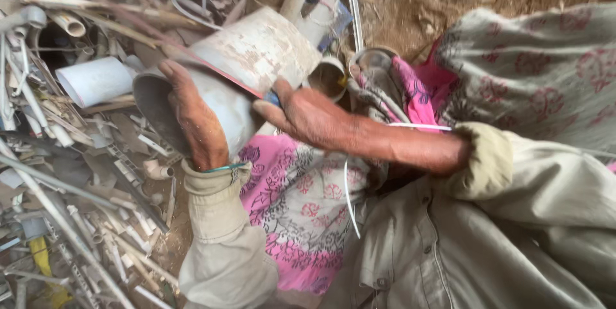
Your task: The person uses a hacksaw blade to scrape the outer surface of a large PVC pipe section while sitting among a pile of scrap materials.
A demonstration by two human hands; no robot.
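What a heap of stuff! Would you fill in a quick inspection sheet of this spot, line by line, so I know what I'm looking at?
Surface: bare brown earth, mostly buried under scrap.
Job's things: wide grey plastic pipe section, open end facing the camera; a red-edged flat blade lies across it.
Clutter: heap of thin white plastic pipes and offcuts; short white pipe piece; dirty round tins.
Grippers: left hand grips the pipe's rim; right hand holds the blade's handle, mostly hidden.
Cables: thin white strand hanging by the right forearm.
Surroundings: pink flowered cloth on the lap; grey patterned cloth at right.
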